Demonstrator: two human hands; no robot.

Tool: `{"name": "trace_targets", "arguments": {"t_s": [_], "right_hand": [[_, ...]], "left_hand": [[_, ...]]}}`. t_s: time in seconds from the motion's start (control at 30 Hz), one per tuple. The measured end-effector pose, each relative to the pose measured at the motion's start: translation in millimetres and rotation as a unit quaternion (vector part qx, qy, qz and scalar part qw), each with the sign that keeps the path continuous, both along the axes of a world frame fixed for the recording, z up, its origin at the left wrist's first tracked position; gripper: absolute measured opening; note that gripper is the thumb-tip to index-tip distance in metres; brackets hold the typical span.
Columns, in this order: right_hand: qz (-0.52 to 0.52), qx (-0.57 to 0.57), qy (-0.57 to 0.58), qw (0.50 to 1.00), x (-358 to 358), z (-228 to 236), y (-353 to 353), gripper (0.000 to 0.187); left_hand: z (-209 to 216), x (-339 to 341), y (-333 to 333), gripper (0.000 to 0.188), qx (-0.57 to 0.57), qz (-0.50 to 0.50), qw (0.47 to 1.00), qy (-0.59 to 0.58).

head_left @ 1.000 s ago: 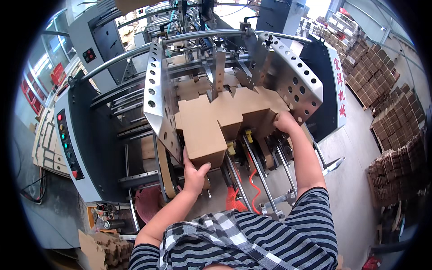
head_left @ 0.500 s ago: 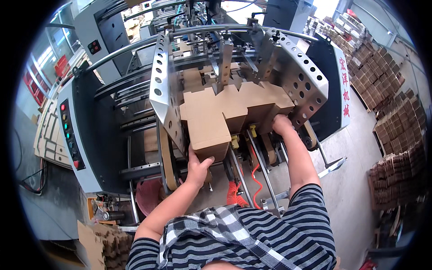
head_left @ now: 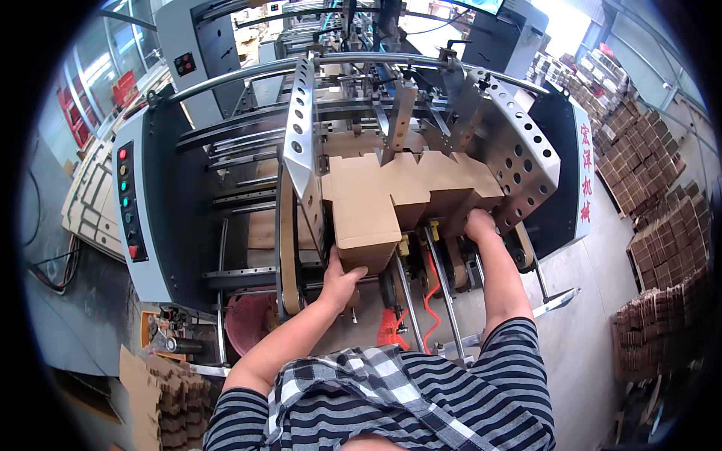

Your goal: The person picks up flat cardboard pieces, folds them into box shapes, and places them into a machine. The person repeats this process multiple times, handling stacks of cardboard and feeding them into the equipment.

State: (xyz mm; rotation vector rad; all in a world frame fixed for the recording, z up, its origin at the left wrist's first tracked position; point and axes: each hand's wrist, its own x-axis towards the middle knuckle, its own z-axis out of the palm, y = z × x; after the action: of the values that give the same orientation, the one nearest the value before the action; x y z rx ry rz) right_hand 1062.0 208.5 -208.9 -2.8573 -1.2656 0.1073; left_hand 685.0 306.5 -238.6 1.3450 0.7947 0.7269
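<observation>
A stack of brown die-cut cardboard blanks (head_left: pixel 368 218) sits between two perforated metal side plates at the machine's feed end. My left hand (head_left: pixel 343 281) grips the stack's near left corner, thumb across the front face and fingers round the side. At the right end, my right hand (head_left: pixel 480 224) is closed against the stack's near edge beside the right perforated plate (head_left: pixel 519 150); its fingertips are partly hidden. The left perforated plate (head_left: pixel 301 143) rises just beyond my left hand. Upright metal posts stand against the far edge of the blanks.
Rails (head_left: pixel 444 286), belts and a coiled orange air hose (head_left: pixel 431 308) lie below the stack. A button panel (head_left: pixel 129 199) is on the machine's left side. More cardboard stacks (head_left: pixel 660 255) stand on the right, with cut blanks (head_left: pixel 177 398) at lower left and a pink basket (head_left: pixel 248 319).
The whole view has shifted, so the machine and stack sit slightly further right and lower. Both hands keep their places on the cardboard stack.
</observation>
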Motion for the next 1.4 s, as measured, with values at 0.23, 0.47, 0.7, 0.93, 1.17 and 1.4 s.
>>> {"name": "trace_targets", "arguments": {"t_s": [0.23, 0.47, 0.7, 0.93, 1.17, 1.4], "right_hand": [[-0.003, -0.012, 0.011, 1.000, 4, 5, 0, 0.024], [0.019, 0.006, 0.013, 1.000, 11, -3, -5, 0.023], [0.029, 0.022, 0.007, 0.999, 8, -2, -5, 0.023], [0.037, 0.042, -0.025, 0.998, 12, -4, -5, 0.023], [0.024, 0.039, -0.030, 0.998, 12, -4, -4, 0.023], [0.026, 0.008, -0.029, 0.999, 15, -8, -3, 0.024]], "left_hand": [[8, -7, -3, 0.082, 0.006, -0.017, 0.999, 0.049], [-17, -14, -8, 0.081, 0.086, 0.015, 0.991, 0.105], [-18, -7, 12, 0.052, 0.230, 0.057, 0.960, 0.148], [-6, -9, 10, 0.046, 0.215, 0.055, 0.970, 0.097], [-10, -3, 5, 0.043, 0.233, 0.086, 0.963, 0.107], [-11, -5, 7, 0.040, 0.250, 0.092, 0.957, 0.111]]}}
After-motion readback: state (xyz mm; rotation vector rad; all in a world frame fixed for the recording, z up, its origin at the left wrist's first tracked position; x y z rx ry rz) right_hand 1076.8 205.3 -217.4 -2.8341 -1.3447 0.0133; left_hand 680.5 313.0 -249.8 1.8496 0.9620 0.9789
